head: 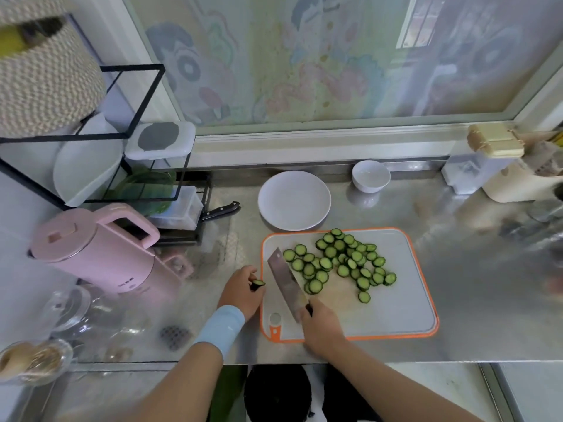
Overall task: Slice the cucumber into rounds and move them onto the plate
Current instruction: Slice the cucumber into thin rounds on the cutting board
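Two bare forearms, no sleeves. Left hand [240,295] has a light blue stretchy band around the wrist (smooth fabric, snug fit), sitting just left of the cutting board [396,312]. Right hand [323,328], over the board's near edge, bare — nothing worn.

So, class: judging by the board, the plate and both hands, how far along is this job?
Slicing looks done: cucumber rounds cover the cutting board. In hand: the left hand holds the cucumber end, the right hand the knife. Left: the plate holds nothing yet.
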### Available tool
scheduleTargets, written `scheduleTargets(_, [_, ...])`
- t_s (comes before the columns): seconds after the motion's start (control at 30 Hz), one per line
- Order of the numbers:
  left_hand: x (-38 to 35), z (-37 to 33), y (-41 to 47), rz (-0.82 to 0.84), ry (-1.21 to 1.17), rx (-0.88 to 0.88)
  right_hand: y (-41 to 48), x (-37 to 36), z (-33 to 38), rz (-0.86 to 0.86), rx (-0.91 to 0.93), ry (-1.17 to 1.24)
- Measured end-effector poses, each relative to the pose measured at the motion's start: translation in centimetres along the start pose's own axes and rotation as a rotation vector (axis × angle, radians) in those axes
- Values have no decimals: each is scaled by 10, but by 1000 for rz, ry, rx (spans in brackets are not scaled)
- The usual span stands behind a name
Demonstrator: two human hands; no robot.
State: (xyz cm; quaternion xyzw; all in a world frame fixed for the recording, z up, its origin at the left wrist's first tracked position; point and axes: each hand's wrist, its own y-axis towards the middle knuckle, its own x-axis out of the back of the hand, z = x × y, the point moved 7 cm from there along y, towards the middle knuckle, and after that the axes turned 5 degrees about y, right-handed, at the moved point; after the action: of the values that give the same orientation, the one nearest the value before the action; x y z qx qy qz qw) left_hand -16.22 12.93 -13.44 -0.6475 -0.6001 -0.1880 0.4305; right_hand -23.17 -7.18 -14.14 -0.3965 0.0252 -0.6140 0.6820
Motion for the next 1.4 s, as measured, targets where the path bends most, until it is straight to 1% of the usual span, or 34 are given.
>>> scheduleTargets(0.1, [-5,-5,-6,45,23,-15,1,14,-7,-107,-15,30])
scheduleTargets(0.2, [-16,-7,-15,108,32,-17,3,36,-18,-153,-36,14])
scheduleTargets(0.4, [-34,-20,-22,164,57,-12,7,76,-32,-193,-66,-82])
scheduleTargets(0.57, [-39,-39,-14,135,52,-36,2,83,-33,-216,-77,-52])
scheduleTargets(0.67, [-37,-45,-6,85,38,-13,3,78,-19,-183,-25,-7])
scheduleTargets(0.73, [-34,-46,0,43,17,4,8,70,-3,-151,21,-20])
scheduleTargets(0.87, [-34,-46,9,7,16,-27,20,61,19,-129,68,-158])
scheduleTargets(1.03, [-50,-51,9,-5,-42,-14,26,59,19,-104,121,-251])
scheduleTargets(1.27, [-71,-47,7,-34,2,-166,34,55,5,-44,129,-274])
scheduleTargets(1.4, [-74,-39,2,-117,-49,-258,36,47,4,-12,158,-282])
